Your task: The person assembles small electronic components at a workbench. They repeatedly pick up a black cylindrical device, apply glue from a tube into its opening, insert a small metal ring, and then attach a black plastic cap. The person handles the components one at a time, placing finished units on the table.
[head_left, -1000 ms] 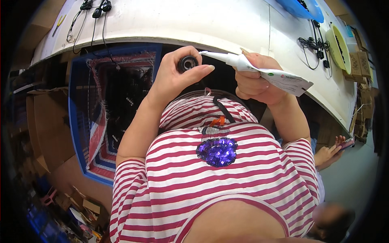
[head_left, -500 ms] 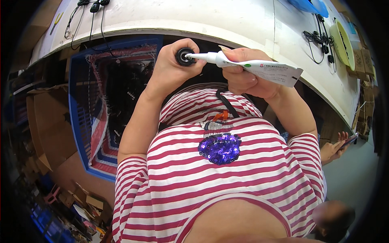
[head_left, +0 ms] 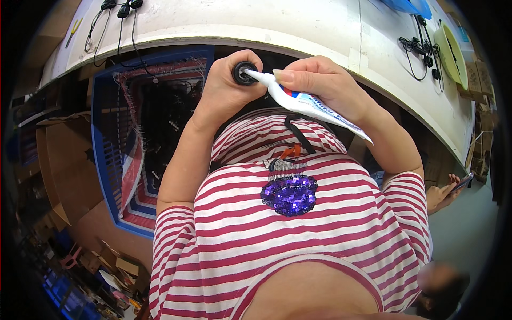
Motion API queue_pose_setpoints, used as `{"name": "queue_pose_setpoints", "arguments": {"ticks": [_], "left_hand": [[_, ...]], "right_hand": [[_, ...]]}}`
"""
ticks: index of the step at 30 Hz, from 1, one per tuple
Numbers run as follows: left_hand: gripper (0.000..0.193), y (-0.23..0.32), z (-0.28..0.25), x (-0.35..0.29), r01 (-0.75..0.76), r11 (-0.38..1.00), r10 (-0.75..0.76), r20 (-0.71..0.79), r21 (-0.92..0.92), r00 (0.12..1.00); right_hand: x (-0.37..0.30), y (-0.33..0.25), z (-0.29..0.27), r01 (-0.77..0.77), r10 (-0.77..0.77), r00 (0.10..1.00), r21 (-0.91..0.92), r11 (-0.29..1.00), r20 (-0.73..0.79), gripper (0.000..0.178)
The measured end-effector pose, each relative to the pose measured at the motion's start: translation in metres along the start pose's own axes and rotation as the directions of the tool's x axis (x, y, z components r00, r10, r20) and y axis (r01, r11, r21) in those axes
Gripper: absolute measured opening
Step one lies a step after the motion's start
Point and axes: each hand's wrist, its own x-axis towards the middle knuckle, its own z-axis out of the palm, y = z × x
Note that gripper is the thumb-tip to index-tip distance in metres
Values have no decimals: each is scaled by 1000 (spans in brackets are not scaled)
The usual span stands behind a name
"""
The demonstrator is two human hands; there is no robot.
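My left hand [head_left: 226, 80] is wrapped round a black cylindrical part [head_left: 237, 80] whose round end faces up. Its lower portion is hidden by my fingers. My right hand [head_left: 333, 85] is closed on a white squeeze tube [head_left: 306, 104] with red and blue print, thumb along its shoulder. The tube's long thin nozzle [head_left: 258, 76] reaches left, its tip at the opening in the middle of the black part. The flat tail of the tube slants down to the right, beside my right wrist.
A white table [head_left: 298, 40] runs ahead, with black corded devices [head_left: 424, 50], yellow-handled pliers [head_left: 74, 32] and a yellow basin [head_left: 450, 56]. At left stands a blue crate [head_left: 101, 149] lined with striped cloth, dark parts inside, near a cardboard box [head_left: 69, 165]. Another person's hand [head_left: 440, 197] holds a phone.
My right hand has rolled the tube over, so its coloured side shows and its tail tilts further down. The nozzle tip stays at the black part. My left hand is nearly still.
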Motion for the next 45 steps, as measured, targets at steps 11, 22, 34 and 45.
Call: {"name": "queue_pose_setpoints", "arguments": {"ticks": [11, 22, 34, 45], "left_hand": [[18, 1, 4, 3, 13, 1000, -14, 6, 14, 1000], [19, -2, 7, 10, 98, 995, -98, -36, 0, 995], [46, 9, 10, 20, 89, 918, -5, 213, -386, 977], [30, 28, 19, 25, 145, 907, -85, 165, -396, 983]], "right_hand": [[1, -4, -1, 16, -19, 997, 34, 999, 76, 31], [8, -1, -23, -142, 118, 984, 192, 971, 133, 27], [28, -23, -158, 179, -440, 779, -515, 838, -446, 33], [61, -29, -196, -261, -868, 345, -925, 277, -357, 37]]}}
